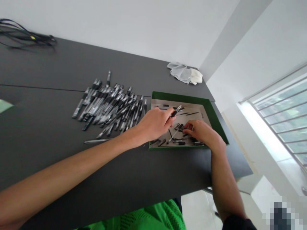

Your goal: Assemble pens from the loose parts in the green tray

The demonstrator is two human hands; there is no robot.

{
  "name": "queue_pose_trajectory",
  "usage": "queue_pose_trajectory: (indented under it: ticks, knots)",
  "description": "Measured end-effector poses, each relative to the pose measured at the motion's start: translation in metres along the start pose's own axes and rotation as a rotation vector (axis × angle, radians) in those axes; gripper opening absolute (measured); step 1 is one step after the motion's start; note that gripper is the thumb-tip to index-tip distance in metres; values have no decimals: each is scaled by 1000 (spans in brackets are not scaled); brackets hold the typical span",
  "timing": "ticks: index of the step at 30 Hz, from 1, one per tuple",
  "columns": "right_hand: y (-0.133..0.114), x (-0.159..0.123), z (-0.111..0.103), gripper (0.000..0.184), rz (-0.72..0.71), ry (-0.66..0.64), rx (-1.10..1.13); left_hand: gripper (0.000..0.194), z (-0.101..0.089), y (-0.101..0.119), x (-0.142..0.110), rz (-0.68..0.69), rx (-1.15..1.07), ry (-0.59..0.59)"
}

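My left hand (159, 123) is over the left part of a green open box (217, 123), its fingers closed round a pen (176, 111). The black grip and shiny tip of that pen stick out past the thumb. Inside the box my right hand (198, 130) reaches down with fingers curled among loose black pen parts (178, 140). What its fingertips grip, if anything, is hidden. Several thin black pieces and caps lie scattered over the box floor. A big heap of clear, black-capped pens (107, 103) lies on the dark table just left of the box.
White gloves (185, 73) lie at the back right of the table (134, 179), near the wall. Black cables (26, 35) are bunched at the far left. A pale green sheet (4, 105) shows at the left edge. Barred windows (285, 118) stand to the right.
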State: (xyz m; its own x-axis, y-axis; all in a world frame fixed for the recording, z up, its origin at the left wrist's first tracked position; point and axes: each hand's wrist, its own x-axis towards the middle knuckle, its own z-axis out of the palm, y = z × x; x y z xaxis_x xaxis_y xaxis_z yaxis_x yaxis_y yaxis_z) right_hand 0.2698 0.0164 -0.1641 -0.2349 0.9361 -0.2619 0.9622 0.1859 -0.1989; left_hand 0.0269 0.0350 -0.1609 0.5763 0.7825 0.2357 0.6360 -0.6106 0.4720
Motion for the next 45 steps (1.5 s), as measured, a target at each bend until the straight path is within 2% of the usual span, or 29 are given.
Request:
queue_pose_trajectory:
  ticks: [3,7,11,12,16,18,20,27,33,37,45]
  knots:
    - [0,1,4,13,-10,-10,-43,32,0,1,-1,27,119,-37]
    - [5,-2,4,15,-35,13,-42,31,-1,2,-1,58,170,-57]
    - [1,-6,-3,37,-84,236,32,31,-1,2,-2,59,167,-64]
    - [-1,-7,-6,38,-102,300,78,32,-1,2,-2,59,166,-67]
    - [-16,-9,-13,20,-124,551,416,33,0,1,-3,62,172,-60]
    - [-20,-10,-14,23,-110,647,608,33,0,1,-2,63,180,-58]
    - [-22,-10,-14,27,-108,687,724,33,0,1,-2,66,189,-62]
    - [-23,-10,-16,23,-132,702,668,32,0,2,-1,57,185,-67]
    - [-27,-8,-13,20,-168,580,652,29,0,0,-1,69,144,-69]
    - [-29,-7,-11,26,-142,551,657,33,-1,0,0,101,99,-108]
    - [-32,-12,-16,27,-158,571,622,33,3,-2,0,145,58,-39]
